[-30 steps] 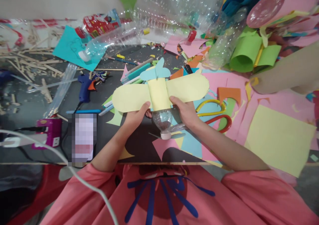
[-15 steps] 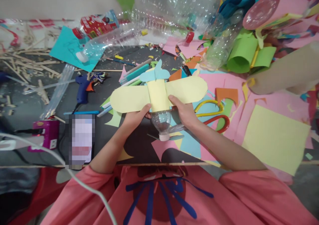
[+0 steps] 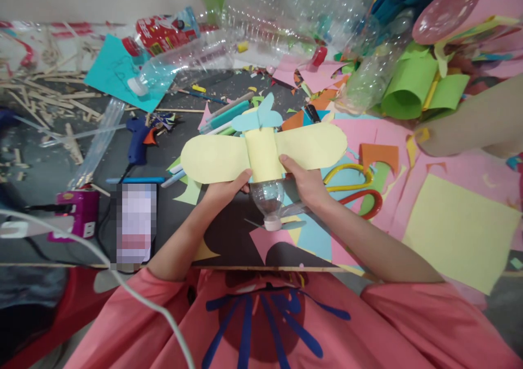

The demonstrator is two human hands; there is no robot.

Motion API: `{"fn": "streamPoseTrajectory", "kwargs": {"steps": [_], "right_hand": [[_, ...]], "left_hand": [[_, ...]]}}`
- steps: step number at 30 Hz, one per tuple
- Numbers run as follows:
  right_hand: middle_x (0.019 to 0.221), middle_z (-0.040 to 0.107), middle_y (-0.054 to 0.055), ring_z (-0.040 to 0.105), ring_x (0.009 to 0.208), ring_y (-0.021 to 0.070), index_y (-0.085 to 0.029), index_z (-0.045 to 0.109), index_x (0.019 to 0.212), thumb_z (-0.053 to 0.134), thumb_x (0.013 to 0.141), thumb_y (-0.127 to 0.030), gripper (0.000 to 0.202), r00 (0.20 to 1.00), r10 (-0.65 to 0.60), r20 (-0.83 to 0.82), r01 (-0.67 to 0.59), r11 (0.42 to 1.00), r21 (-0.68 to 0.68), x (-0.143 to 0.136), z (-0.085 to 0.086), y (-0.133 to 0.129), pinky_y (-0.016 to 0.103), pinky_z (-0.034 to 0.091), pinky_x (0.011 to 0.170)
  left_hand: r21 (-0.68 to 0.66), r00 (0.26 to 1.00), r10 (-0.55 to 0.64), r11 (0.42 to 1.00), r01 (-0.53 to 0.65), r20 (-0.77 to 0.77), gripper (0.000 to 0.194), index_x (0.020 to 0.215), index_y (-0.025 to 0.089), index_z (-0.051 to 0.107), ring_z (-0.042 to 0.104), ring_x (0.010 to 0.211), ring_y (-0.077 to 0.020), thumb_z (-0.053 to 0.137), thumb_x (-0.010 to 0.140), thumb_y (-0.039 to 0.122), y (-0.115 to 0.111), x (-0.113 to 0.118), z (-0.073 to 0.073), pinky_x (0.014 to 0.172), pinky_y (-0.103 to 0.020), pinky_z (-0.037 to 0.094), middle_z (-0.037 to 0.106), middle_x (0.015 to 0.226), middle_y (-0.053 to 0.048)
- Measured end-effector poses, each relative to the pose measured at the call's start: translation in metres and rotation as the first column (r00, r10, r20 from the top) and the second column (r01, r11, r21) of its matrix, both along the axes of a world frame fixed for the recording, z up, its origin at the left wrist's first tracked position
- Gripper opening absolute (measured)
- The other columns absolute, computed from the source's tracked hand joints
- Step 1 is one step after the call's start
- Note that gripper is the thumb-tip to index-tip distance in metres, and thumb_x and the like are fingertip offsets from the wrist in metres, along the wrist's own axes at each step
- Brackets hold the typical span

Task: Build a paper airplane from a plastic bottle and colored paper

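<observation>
Both my hands hold a model plane made from a clear plastic bottle wrapped in pale yellow paper. Long rounded paper wings stick out to each side, and a light blue paper tail stands at the far end. The bottle's white cap points toward me, with a thin grey-blue strip beside it. My left hand grips beneath the left wing, its thumb against the body. On the other side my right hand grips likewise, thumb on top near the wing's root. Most fingers are hidden under the wings.
Scissors with red and yellow handles lie right of my right hand. At left are a blue glue gun, a phone and a purple power socket. Clear bottles line the back; a yellow sheet and another person's arm are at right.
The view has shifted slightly, so the table's things sit a little further right. My hands keep the same hold on the model plane.
</observation>
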State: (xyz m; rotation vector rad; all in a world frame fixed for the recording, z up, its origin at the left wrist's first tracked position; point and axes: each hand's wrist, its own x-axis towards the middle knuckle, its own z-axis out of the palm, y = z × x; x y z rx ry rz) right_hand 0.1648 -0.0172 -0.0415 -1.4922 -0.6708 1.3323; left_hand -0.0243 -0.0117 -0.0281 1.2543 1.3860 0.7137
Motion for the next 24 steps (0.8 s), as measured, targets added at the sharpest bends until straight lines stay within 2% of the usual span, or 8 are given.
{"fn": "streamPoseTrajectory", "kwargs": {"steps": [6,11,15,17,19,21,24], "right_hand": [[0.1,0.073,0.01,0.065,0.109,0.0307,-0.02,0.067,0.089,0.079,0.06,-0.056,0.048,1.0,0.024,-0.012,-0.024,1.0,0.005,0.001,0.002,0.0,0.054,0.05,0.104],[0.101,0.073,0.009,0.058,0.125,0.0304,-0.021,0.068,0.091,0.078,0.063,-0.055,0.046,1.0,0.031,-0.001,-0.031,0.998,0.058,0.0,0.002,0.0,0.051,0.044,0.112],[0.103,0.073,0.006,0.062,0.117,0.0273,-0.023,0.068,0.095,0.076,0.065,-0.058,0.046,0.997,0.041,-0.065,-0.029,0.985,0.169,0.0,0.001,0.002,0.047,0.048,0.107],[0.094,0.072,0.004,0.066,0.106,0.0253,-0.024,0.067,0.088,0.076,0.065,-0.059,0.043,0.995,0.076,-0.071,-0.06,0.975,0.214,0.0,0.004,0.003,0.044,0.052,0.1],[0.093,0.072,0.002,0.066,0.102,0.0237,-0.026,0.066,0.087,0.078,0.063,-0.059,0.042,0.991,0.125,-0.057,-0.107,0.963,0.246,0.0,0.01,0.004,0.042,0.054,0.095],[0.104,0.071,0.002,0.065,0.106,0.0231,-0.029,0.066,0.093,0.082,0.06,-0.057,0.046,0.981,0.183,-0.062,-0.161,0.951,0.262,0.0,0.016,0.005,0.04,0.054,0.096],[0.123,0.067,0.001,0.064,0.112,0.022,-0.032,0.062,0.106,0.087,0.054,-0.052,0.061,0.966,0.24,-0.097,-0.208,0.943,0.261,0.001,0.019,0.007,0.039,0.054,0.097]], "left_hand": [[0.048,1.0,0.003,0.999,-0.002,-0.013,0.044,0.047,0.022,0.057,0.064,0.061,-0.0175,0.066,0.079,0.051,-0.001,-0.002,0.0,0.084,-0.033,0.057,0.065,0.055,-0.003],[0.121,0.999,-0.019,0.992,0.025,-0.05,0.047,0.045,0.023,0.056,0.063,0.06,-0.0183,0.063,0.08,0.054,0.0,0.0,-0.001,0.084,-0.035,0.057,0.063,0.051,-0.004],[0.17,0.999,0.035,0.985,-0.041,0.035,0.047,0.05,0.022,0.056,0.062,0.056,-0.0171,0.062,0.079,0.059,0.002,0.004,0.002,0.069,-0.032,0.057,0.062,0.051,-0.004],[0.156,0.992,0.092,0.982,-0.105,0.084,0.047,0.054,0.021,0.059,0.063,0.058,-0.0171,0.062,0.077,0.061,0.004,0.005,0.005,0.067,-0.031,0.057,0.065,0.055,-0.005],[0.145,0.98,0.141,0.976,-0.161,0.137,0.044,0.063,0.019,0.064,0.067,0.066,-0.0184,0.066,0.074,0.062,0.006,0.005,0.006,0.073,-0.032,0.058,0.069,0.064,-0.005],[0.155,0.966,0.158,0.969,-0.191,0.205,0.043,0.075,0.018,0.067,0.07,0.076,-0.0203,0.072,0.068,0.06,0.007,0.004,0.005,0.079,-0.034,0.058,0.073,0.074,-0.005],[0.205,0.939,0.097,0.964,-0.171,0.329,0.044,0.092,0.02,0.069,0.072,0.09,-0.021,0.076,0.067,0.055,0.009,0.001,0.003,0.086,-0.033,0.058,0.076,0.09,-0.006]]}}
